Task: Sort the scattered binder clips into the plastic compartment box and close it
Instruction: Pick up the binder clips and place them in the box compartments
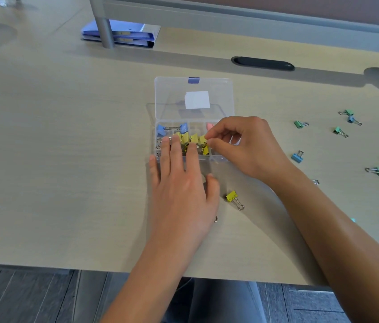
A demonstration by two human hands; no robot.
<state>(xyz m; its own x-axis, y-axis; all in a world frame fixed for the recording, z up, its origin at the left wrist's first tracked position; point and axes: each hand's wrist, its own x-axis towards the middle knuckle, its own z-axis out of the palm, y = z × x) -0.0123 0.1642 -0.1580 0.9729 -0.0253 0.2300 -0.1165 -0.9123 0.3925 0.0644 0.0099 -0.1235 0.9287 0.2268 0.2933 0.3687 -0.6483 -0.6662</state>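
A clear plastic compartment box point(158, 145) lies open at the desk's middle, its lid point(194, 89) standing up behind with a white label. Blue clips point(160, 129) fill a back compartment, yellow clips point(185, 138) the front left one, and a pink clip point(209, 125) shows at the back right. My left hand point(181, 183) lies flat over the box's front, fingers straight on the yellow clips. My right hand point(242, 148) pinches a yellow clip point(203, 138) over the box. One loose yellow clip point(232, 197) lies beside my left thumb.
Several green and blue clips are scattered at the right, among them a green one point(299, 124) and a blue one point(296, 157). Blue folders point(123, 34) lie at the back behind a metal post point(105, 31). A dark cable slot point(263, 63) sits behind the box. The desk edge point(67, 266) runs near me.
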